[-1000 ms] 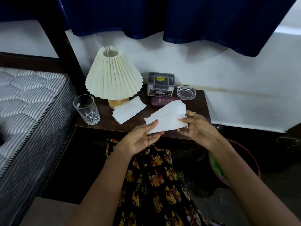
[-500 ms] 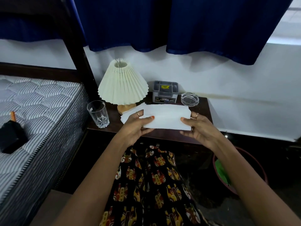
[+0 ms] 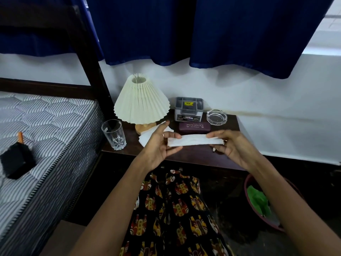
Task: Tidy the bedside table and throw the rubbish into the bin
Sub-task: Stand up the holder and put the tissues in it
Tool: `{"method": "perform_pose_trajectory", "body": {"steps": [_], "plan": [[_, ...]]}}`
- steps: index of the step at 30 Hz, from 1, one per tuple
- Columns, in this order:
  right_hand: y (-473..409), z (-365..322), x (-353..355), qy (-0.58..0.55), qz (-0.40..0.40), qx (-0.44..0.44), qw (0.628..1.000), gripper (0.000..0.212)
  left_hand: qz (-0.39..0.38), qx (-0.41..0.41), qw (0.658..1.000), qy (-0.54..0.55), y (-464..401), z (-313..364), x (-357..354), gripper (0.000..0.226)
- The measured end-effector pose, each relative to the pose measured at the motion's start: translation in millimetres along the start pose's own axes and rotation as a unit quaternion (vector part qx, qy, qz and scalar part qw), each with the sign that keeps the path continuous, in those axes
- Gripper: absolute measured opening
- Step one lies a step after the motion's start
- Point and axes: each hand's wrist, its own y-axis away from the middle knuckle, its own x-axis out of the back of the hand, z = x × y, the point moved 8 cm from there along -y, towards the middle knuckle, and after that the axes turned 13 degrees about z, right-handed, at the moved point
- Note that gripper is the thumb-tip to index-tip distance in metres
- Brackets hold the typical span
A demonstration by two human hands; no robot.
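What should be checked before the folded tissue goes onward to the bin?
1. Both hands hold the folded tissue, left hand and right hand at opposite ends: ok.
2. Grip firmness: cannot tell.
3. Bin in view, low on the right, open top: ok.
4. Room in the bin, green item inside: cannot tell.
5. Table rubbish cleared; second tissue lies by the lamp: not ok.

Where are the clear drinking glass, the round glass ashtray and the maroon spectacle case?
Clear drinking glass (image 3: pixel 114 134): head view, middle of its side wall.
Round glass ashtray (image 3: pixel 216 117): head view, centre of its bowl.
Maroon spectacle case (image 3: pixel 194 127): head view, middle of its lid.
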Motion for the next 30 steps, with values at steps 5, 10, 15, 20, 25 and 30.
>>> {"method": "perform_pose_trajectory", "body": {"steps": [5,10,15,20,25,30], "plan": [[4,22,0,-0.162,0.096,-0.068,0.98,0.036,-0.004,-0.062,0.997,-0.055,-4,-1,-9,0.015],[0,38,-20,-0.129,0.116,-0.095,0.98,0.037,0.0,-0.106,0.99,-0.088,-9,-3,-11,0.023],[-26,22,-15,-0.02,0.148,-0.02,0.989,0.018,0.032,-0.124,0.988,-0.09,-24,-10,-4,0.028],[-77,-29,10,0.098,0.241,0.096,0.961,0.02,0.105,-0.134,0.98,-0.098,-50,-22,18,0.039],[-130,-84,27,0.295,0.329,0.216,0.87,0.009,0.153,-0.125,0.969,-0.145,-73,-41,46,0.034],[-178,-95,17,0.37,0.333,0.253,0.83,0.018,0.203,-0.131,0.955,-0.17,-94,-45,63,0.029]]}}
